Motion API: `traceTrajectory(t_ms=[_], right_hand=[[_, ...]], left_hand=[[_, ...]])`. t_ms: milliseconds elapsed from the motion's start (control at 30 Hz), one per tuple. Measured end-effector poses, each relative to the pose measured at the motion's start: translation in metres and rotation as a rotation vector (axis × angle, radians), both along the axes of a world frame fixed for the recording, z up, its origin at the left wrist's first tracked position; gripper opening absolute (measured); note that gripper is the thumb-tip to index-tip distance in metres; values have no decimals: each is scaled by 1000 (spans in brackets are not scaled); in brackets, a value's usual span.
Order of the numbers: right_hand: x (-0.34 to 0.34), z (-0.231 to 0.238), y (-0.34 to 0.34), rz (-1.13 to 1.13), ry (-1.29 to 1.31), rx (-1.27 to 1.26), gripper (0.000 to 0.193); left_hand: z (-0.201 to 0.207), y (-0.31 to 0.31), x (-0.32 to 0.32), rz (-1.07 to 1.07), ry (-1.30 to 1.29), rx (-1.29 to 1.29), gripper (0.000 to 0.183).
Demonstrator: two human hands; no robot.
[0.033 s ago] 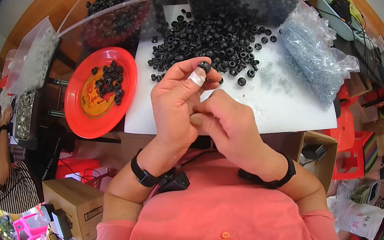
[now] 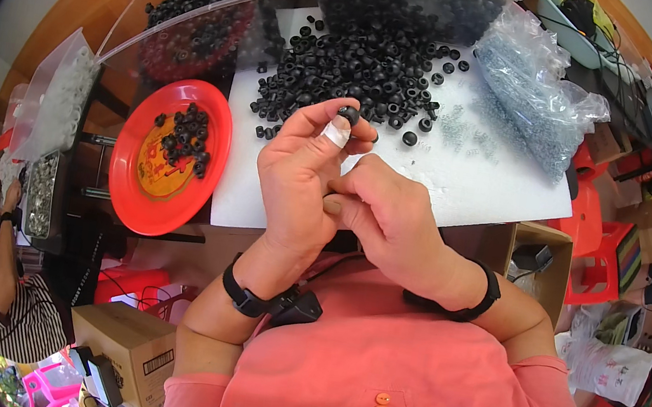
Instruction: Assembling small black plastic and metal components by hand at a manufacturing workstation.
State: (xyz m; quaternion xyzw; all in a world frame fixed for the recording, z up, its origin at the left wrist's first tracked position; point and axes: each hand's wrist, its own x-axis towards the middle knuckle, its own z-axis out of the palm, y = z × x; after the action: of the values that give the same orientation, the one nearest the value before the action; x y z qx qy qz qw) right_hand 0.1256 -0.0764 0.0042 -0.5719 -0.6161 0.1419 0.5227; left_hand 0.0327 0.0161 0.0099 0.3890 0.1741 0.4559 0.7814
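Observation:
Over the near side of the white board (image 2: 502,195), my left hand (image 2: 297,170) pinches a small black round plastic part (image 2: 349,113) between its thumb and a fingertip. White tape wraps that thumb. A bit of another black piece shows by the other fingertips. My right hand (image 2: 399,218) is closed, thumb against forefinger, touching the left palm; whatever it holds is hidden. Just beyond the hands spreads a heap of black plastic parts (image 2: 354,62), some round with holes. A red plate (image 2: 123,175) left of my hands carries a small pile of similar black parts (image 2: 185,138).
Clear bins (image 2: 202,15) of black parts stand at the back. At the right lies a clear bag (image 2: 525,90) of tiny greyish pieces, some scattered beside it. A cardboard box (image 2: 554,273) stands at the board's near right. Far left, a person's arm (image 2: 7,250) reaches toward trays.

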Motion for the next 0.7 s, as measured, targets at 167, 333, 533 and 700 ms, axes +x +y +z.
traceTrajectory(t_ms=[167, 333, 533, 700], right_hand=[[-2, 4, -6, 27, 50, 45, 19], [14, 17, -14, -9, 57, 103, 16], [46, 19, -9, -45, 192, 17, 12], [47, 21, -5, 16, 159, 14, 10]], left_hand=[[1, -5, -3, -19, 75, 32, 24], [-4, -9, -13, -21, 81, 82, 25], [-10, -13, -26, -169, 201, 144, 24], [-15, -11, -27, -213, 262, 109, 24]])
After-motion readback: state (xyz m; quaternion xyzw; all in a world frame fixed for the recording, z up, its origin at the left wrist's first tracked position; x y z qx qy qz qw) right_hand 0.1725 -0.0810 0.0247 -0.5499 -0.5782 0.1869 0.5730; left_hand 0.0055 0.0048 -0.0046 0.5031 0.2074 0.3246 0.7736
